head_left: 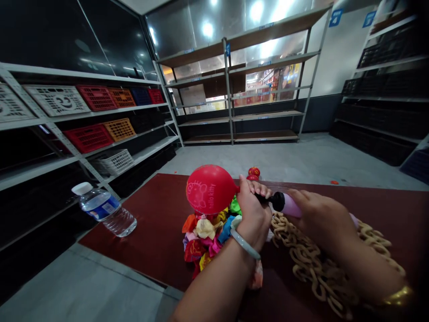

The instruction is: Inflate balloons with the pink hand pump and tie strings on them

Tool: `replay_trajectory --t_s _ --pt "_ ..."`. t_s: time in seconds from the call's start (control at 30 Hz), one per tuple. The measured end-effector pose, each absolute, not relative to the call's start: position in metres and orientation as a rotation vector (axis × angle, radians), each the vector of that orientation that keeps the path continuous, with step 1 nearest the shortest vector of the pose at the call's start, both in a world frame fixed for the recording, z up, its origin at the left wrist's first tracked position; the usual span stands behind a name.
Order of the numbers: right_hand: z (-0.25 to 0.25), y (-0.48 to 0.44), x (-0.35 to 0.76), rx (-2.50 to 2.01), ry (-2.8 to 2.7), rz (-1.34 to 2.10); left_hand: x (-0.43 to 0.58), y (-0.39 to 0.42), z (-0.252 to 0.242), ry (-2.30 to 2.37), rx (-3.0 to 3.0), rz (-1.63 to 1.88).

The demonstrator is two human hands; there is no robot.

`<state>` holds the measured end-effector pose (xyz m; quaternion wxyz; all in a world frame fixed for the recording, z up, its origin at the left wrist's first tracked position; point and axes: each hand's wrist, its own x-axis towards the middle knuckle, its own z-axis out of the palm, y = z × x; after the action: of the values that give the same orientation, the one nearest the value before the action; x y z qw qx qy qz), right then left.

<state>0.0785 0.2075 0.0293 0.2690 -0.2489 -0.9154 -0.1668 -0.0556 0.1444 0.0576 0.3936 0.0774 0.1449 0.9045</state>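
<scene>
A red balloon (211,189) with "hello kitty" print, rounded with air, points left from my left hand (253,208). The fingers of that hand are wrapped round the balloon's neck and the black nozzle of a pump. My right hand (320,219) is closed round the pump's light purple barrel (291,206). Below the balloon lies a pile of limp, many-coloured balloons (205,228), partly hidden by my left forearm. Beige looped cord (311,264) lies under and beside my right forearm.
A dark red table (147,210) bears a water bottle (107,208) at its left edge. Small red round objects (254,173) stand at the far edge. Shelves with crates (97,97) line the left; more racks (231,89) stand behind.
</scene>
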Motion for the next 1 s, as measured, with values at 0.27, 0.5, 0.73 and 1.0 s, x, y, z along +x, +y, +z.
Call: replay_trajectory --t_s 0.27,0.5,0.73,1.0 --pt "0.028 0.227 0.086 -0.709 -2.495 -0.338 -0.101 0.132 0.072 0.386 0.219 2.38" --pt "0.041 0.245 0.112 -0.764 -2.48 -0.363 -0.128 0.122 0.076 0.328 0.192 2.466" --pt "0.051 0.232 0.11 -0.747 -2.479 -0.449 -0.088 0.138 0.063 0.316 0.192 2.38" --pt "0.042 0.215 0.088 -0.676 -2.512 -0.46 -0.046 0.149 0.049 0.359 0.22 2.262"
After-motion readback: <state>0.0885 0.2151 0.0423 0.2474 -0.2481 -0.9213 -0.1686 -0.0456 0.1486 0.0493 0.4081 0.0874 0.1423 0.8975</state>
